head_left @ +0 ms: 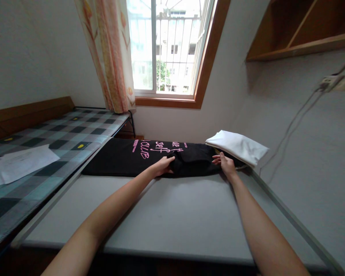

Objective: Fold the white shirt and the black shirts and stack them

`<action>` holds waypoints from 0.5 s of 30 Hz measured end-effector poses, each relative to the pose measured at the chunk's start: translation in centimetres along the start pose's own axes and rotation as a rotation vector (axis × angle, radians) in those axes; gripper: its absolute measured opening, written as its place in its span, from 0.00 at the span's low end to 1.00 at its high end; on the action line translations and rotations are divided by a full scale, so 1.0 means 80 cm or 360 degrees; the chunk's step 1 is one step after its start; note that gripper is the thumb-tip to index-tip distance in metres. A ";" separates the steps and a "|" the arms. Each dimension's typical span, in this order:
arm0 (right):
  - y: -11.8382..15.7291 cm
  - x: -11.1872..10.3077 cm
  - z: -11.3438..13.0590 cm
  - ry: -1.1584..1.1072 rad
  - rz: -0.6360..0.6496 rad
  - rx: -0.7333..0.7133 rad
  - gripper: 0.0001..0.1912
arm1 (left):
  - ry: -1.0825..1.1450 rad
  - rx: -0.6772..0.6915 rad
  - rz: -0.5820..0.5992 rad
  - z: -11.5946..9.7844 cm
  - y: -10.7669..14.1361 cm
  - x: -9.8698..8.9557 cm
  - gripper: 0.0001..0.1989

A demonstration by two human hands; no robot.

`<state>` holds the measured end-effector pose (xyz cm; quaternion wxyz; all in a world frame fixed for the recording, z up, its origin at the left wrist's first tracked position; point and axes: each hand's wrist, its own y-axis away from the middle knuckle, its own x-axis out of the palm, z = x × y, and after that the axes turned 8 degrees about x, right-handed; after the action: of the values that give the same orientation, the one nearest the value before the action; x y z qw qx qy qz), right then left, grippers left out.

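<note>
A black shirt (117, 155) with pink lettering lies folded lengthwise across the far part of a pale tabletop (172, 214). My left hand (163, 166) is closed on a fold of it near the middle, thumb on top; the fingers beneath are partly hidden. What looks like a sleeve runs from there to the right, over the body of the shirt. At its right end is my right hand (225, 163), fingers stretched out and apart beside the black cloth; whether they touch it I cannot tell. Just beyond, a folded white cloth (237, 145) rests at the right end.
A bed with a checked mattress (83, 126) stands along the left, with white papers (25, 163) on it. Behind are a curtain (110, 57) and a barred window (172, 50). A wooden shelf (301, 50) and a socket with cables (330, 82) are on the right wall.
</note>
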<state>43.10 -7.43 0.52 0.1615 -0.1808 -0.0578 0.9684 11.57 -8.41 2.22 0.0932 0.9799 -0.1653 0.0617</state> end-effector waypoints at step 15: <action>0.021 0.013 0.018 0.0928 0.0276 -0.0338 0.15 | -0.1297 0.1070 -0.0065 0.012 -0.009 -0.029 0.09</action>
<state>41.18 -8.73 1.25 0.0684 -0.4709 -0.0943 0.8745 9.71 -7.22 0.79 -0.2970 0.9031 -0.1402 -0.2766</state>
